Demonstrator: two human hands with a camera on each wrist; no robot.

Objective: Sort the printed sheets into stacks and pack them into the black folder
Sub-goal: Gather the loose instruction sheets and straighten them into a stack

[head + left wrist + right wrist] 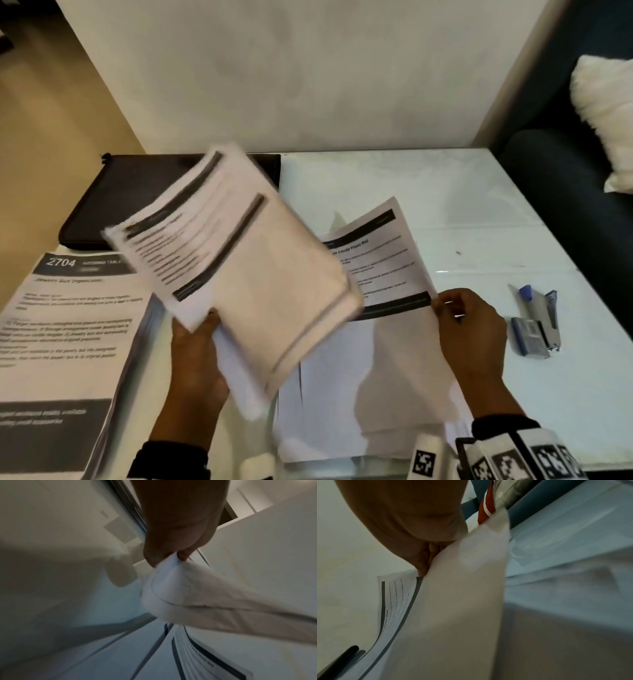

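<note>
My left hand [197, 346] grips a thick bundle of printed sheets [239, 260] by its near corner and holds it tilted above the table, blurred. The left wrist view shows thumb and fingers pinching that bundle [171, 577]. My right hand [469, 329] pinches the right edge of a single printed sheet [376, 260] with a black header band, lifted off a pile of white sheets [370, 394] lying below it. The right wrist view shows this sheet [453, 601] curving up from the fingers. A black folder [123, 192] lies shut at the table's far left, partly hidden by the bundle.
A stack with the heading "2704" [68, 325] lies at the left front. A blue and grey stapler [537, 318] rests on the white table [445, 192] to the right of my right hand. A wall stands behind; a dark sofa with a white cushion [606, 113] is at the right.
</note>
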